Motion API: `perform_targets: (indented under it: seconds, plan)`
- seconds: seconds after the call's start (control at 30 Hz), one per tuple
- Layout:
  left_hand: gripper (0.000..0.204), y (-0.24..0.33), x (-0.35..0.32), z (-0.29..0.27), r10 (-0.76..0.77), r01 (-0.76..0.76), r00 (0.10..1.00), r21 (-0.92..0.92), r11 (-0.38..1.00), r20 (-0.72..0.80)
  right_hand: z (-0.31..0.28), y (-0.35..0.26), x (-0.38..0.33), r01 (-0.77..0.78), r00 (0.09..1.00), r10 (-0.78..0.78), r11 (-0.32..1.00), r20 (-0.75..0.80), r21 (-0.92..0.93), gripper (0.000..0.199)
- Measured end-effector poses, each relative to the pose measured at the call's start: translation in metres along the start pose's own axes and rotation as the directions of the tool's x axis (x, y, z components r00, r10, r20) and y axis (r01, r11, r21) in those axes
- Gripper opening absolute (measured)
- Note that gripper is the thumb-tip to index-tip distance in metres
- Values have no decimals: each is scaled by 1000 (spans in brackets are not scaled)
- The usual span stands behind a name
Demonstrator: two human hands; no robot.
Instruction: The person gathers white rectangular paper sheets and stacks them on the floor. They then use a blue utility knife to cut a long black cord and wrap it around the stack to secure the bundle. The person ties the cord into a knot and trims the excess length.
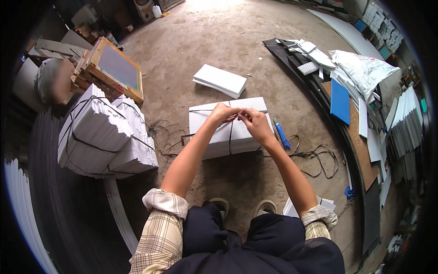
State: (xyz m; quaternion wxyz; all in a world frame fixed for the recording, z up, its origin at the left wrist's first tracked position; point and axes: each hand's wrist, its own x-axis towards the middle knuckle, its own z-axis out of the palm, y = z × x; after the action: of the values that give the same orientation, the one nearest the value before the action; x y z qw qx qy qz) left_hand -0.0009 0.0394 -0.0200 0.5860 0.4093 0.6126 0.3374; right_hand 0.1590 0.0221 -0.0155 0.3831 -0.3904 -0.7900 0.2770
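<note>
A stack of white ribbed sheets (207,134) lies on the floor in front of me. A thin dark strap (230,140) runs down over its front, and another band crosses its top. Above the middle of the stack, my left hand (222,114) and my right hand (254,122) meet with bent fingers, pinching the strap where its lines cross. The exact grip of the fingertips is too small to make out. To the right of the stack lies a blue-handled cutter (281,135). A few loose white sheets (220,80) rest on the floor beyond it.
Strapped bundles of white sheets (93,137) stand at left, by a wooden frame (114,68). A person in a grey cap (48,80) seems to be behind them. Loose dark straps (319,157) curl at right, before a long black sheet (315,91) with white offcuts and a blue panel (340,101).
</note>
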Motion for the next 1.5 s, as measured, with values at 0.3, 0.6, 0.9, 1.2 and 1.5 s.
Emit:
perform_targets:
  seconds: [0.3, 0.6, 0.9, 1.2, 1.5]
  plan:
    - [20, 63, -60, -12, 251, -281, 960, -410, 868, -127, -50, -16, 1, -188, 930, 303, 879, 210, -438, 20]
    - [25, 89, -100, -25, 670, -629, 713, 233, 742, -209, -83, -42, 7, -114, 938, 218, 928, 268, -354, 20]
    - [20, 26, -92, 9, 618, -552, 785, 495, 670, 39, -71, -53, 44, 172, 949, -113, 968, 294, -183, 13]
    - [23, 22, -84, -17, 299, -305, 948, -39, 952, -112, -19, -22, 21, 355, 902, -391, 913, -184, -203, 34]
    - [24, 13, -68, -42, 60, -26, 965, -135, 990, 253, -2, -29, 26, 516, 855, -518, 852, 1, 88, 38]
